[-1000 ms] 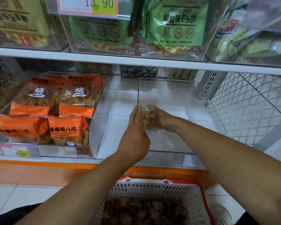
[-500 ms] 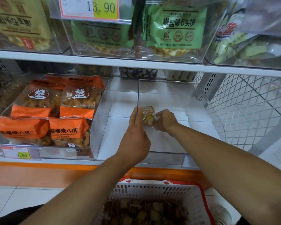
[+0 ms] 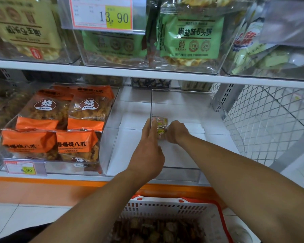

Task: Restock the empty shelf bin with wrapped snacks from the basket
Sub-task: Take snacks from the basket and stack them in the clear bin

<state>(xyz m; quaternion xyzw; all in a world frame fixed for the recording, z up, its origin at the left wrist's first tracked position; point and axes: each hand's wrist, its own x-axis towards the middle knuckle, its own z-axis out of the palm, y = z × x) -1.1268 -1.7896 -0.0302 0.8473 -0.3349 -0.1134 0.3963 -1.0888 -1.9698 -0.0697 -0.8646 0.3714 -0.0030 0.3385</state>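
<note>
we see a few small wrapped snacks (image 3: 159, 126) (clear film, yellow and pink print) standing on edge inside the clear shelf bin (image 3: 182, 109), against its left wall; our white basket (image 3: 167, 210) below holds many more brownish packets.

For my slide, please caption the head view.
Both hands set wrapped snacks into the clear shelf bin.

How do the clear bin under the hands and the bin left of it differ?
The right-hand clear bin holds only a few small wrapped snacks between the left hand and right hand. The left bin is packed with large orange snack bags and carries a 9.90 price tag; none shows on the right bin. Both are transparent and share one shelf.
</note>
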